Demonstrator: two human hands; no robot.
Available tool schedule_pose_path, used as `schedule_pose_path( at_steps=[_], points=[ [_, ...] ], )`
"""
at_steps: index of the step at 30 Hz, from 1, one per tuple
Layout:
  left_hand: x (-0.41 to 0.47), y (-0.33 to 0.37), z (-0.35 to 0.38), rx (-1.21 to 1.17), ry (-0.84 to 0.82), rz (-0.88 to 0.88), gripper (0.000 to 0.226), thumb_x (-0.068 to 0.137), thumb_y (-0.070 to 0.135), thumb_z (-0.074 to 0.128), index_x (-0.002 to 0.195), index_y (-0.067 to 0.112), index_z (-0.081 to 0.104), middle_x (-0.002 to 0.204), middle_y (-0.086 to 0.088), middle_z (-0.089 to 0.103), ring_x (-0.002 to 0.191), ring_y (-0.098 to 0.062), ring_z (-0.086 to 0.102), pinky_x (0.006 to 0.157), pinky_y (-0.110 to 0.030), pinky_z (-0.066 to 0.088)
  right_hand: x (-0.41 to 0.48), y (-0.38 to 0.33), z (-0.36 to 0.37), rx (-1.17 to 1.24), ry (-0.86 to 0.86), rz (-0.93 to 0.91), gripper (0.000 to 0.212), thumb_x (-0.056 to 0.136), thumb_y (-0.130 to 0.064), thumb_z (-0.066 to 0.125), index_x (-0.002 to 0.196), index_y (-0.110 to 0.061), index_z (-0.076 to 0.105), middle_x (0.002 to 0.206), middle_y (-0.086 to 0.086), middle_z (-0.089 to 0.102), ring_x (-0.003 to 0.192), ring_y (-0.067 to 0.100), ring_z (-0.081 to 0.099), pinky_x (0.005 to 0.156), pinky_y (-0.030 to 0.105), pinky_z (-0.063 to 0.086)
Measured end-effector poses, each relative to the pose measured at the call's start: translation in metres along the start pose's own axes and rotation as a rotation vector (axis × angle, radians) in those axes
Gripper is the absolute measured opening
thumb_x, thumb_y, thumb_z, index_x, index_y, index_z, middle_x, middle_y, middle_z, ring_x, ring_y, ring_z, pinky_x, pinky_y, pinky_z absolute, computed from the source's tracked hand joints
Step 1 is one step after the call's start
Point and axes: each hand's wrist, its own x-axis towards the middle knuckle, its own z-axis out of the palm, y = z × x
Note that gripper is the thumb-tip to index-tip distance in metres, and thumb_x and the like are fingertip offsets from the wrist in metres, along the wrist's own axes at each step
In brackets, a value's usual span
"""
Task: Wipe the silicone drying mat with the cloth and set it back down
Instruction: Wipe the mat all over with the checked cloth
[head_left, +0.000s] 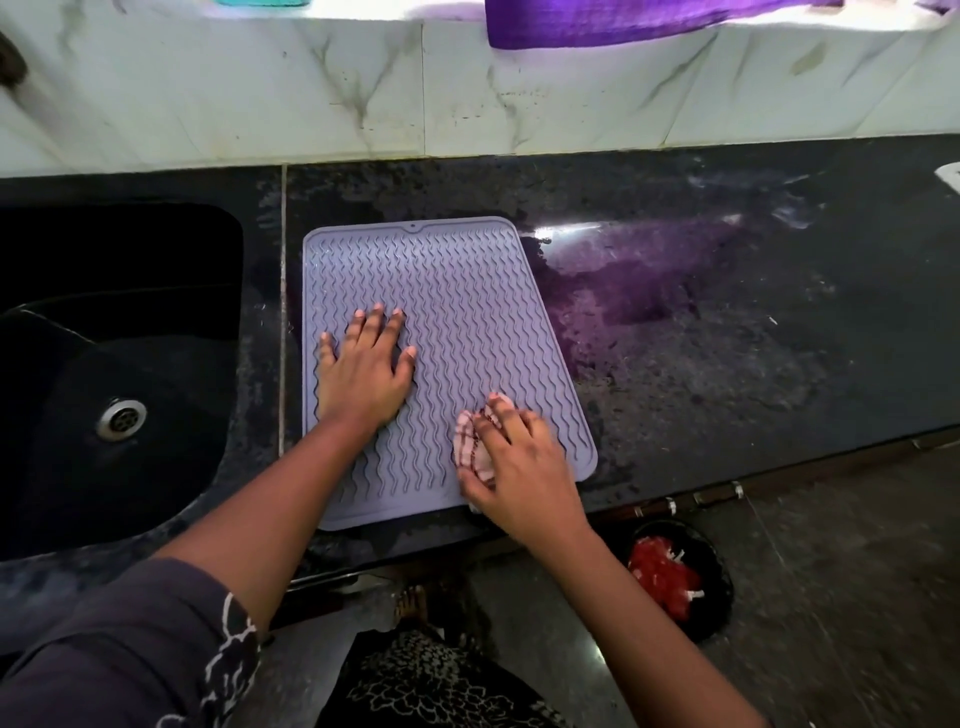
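Note:
A lilac silicone drying mat (467, 291) with wavy ridges lies flat on the dark stone counter (727, 338), just right of the sink. My left hand (363, 369) presses flat on the mat's left half, fingers spread, holding nothing. Near the mat's front right corner my right hand (519, 467) is closed over a bunched pink-and-white cloth (470, 447) and presses it onto the mat. Most of the cloth is hidden under that hand.
A black sink (31, 395) with a metal drain (120, 419) lies to the left. The counter to the right of the mat looks wet. A marble backsplash (363, 88) stands behind, with a purple cloth (597, 23) hanging above. A black bin (717, 582) holding red scraps stands on the floor.

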Motion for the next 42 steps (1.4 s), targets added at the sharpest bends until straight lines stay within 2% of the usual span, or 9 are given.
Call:
schedule_pose_path(
  at_steps=[8,12,16,21,27,32,37,39,42],
  points=[
    [0.001,-0.002,-0.001,-0.007,-0.013,0.003,0.058,0.097,0.051,0.021,0.149,0.029,0.013,0.16,0.001,0.011,0.147,-0.019,0.005,0.116,-0.053,-0.001,-0.004,0.012,-0.035,0.025,-0.422,0.002,0.083,0.084,-0.06,0.05,0.149,-0.032,0.007,0.158,-0.008,0.0,0.143,0.025,0.005,0.115,0.045,0.01],
    [0.005,-0.006,-0.01,-0.174,-0.067,-0.008,0.055,0.098,0.046,0.028,0.149,0.027,0.019,0.159,0.003,0.012,0.147,-0.016,0.006,0.116,-0.049,-0.004,0.025,0.005,-0.043,-0.243,-0.457,-0.128,0.069,0.079,-0.045,0.066,0.137,-0.023,0.036,0.136,0.001,0.043,0.125,0.022,0.037,0.104,0.041,0.031],
    [0.017,-0.024,-0.032,-0.489,0.04,-0.067,0.047,0.097,0.029,0.044,0.142,0.018,0.039,0.153,-0.003,0.032,0.142,-0.021,0.027,0.117,-0.042,0.02,0.056,-0.01,-0.061,-0.122,-0.61,-0.085,0.039,0.078,-0.036,0.068,0.11,-0.021,0.052,0.105,-0.002,0.058,0.097,0.018,0.055,0.084,0.03,0.046],
    [0.067,-0.056,-0.046,-0.333,0.111,-0.055,0.045,0.092,0.025,0.051,0.136,0.014,0.048,0.145,-0.009,0.043,0.135,-0.026,0.037,0.111,-0.045,0.031,0.159,-0.021,-0.111,0.378,-0.136,0.093,0.023,0.082,-0.029,0.066,0.097,-0.018,0.052,0.085,-0.001,0.06,0.078,0.016,0.061,0.071,0.032,0.056],
    [0.116,-0.065,-0.037,-0.126,0.033,-0.006,0.05,0.092,0.029,0.048,0.139,0.013,0.042,0.15,-0.009,0.035,0.141,-0.025,0.027,0.113,-0.05,0.023,0.284,-0.048,-0.086,0.153,0.493,-0.14,0.022,0.076,-0.01,0.072,0.091,-0.006,0.056,0.089,0.011,0.061,0.076,0.021,0.053,0.058,0.032,0.042],
    [0.118,-0.066,-0.022,-0.072,0.033,-0.018,0.051,0.097,0.031,0.034,0.145,0.015,0.032,0.155,-0.006,0.027,0.145,-0.022,0.019,0.115,-0.05,0.015,0.276,-0.053,-0.014,-0.021,0.18,-0.16,0.034,0.084,-0.034,0.063,0.108,-0.01,0.056,0.11,0.01,0.057,0.099,0.025,0.051,0.084,0.037,0.045],
    [0.119,-0.067,-0.02,-0.113,0.044,-0.016,0.05,0.098,0.031,0.032,0.145,0.017,0.03,0.156,-0.005,0.027,0.146,-0.02,0.016,0.116,-0.05,0.011,0.285,-0.041,-0.031,0.131,0.391,-0.139,0.042,0.088,-0.05,0.048,0.111,-0.017,0.059,0.115,0.007,0.06,0.107,0.022,0.052,0.086,0.038,0.047],
    [0.118,-0.067,-0.019,-0.103,0.045,-0.019,0.05,0.097,0.032,0.031,0.146,0.018,0.029,0.156,-0.003,0.026,0.146,-0.02,0.015,0.117,-0.05,0.01,0.301,-0.04,-0.03,-0.067,0.179,-0.164,0.068,0.083,-0.065,0.03,0.137,-0.026,0.042,0.149,0.008,0.035,0.137,0.029,0.027,0.104,0.051,0.029],
    [0.12,-0.067,-0.018,-0.101,0.045,-0.024,0.051,0.097,0.033,0.031,0.145,0.018,0.029,0.156,-0.003,0.026,0.146,-0.019,0.015,0.117,-0.05,0.011,0.307,-0.039,-0.006,-0.181,0.003,-0.099,0.075,0.08,-0.072,0.024,0.147,-0.036,0.017,0.158,0.004,0.011,0.144,0.033,0.003,0.107,0.061,0.018]
  ],
)
